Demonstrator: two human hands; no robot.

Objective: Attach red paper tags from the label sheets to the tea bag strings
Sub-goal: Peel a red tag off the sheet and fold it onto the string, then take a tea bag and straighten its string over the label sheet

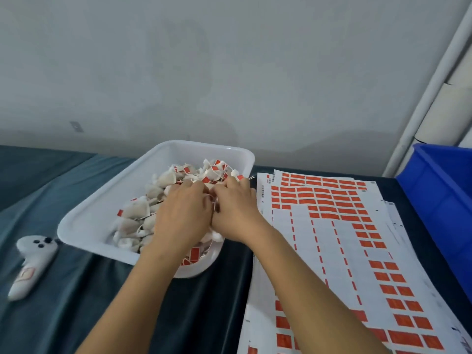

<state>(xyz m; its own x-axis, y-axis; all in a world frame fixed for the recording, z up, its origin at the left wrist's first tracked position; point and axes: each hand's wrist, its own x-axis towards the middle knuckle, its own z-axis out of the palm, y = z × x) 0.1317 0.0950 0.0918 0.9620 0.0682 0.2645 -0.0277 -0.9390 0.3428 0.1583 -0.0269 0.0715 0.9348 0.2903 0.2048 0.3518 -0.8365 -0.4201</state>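
A white tray (84,221) holds a heap of tea bags (138,213), several with red tags on their strings. Both hands reach into the heap side by side, backs up. My left hand (182,213) lies over the bags with its fingertips buried among them. My right hand (235,208) sits beside it, fingers bent down into the bags near the tray's right wall. What either hand holds is hidden. White label sheets (319,241) with rows of red tags lie to the right of the tray, many rows peeled.
A white handheld controller (33,261) lies on the dark blue cloth left of the tray. A blue plastic bin (444,190) stands at the far right. A grey wall rises right behind the table.
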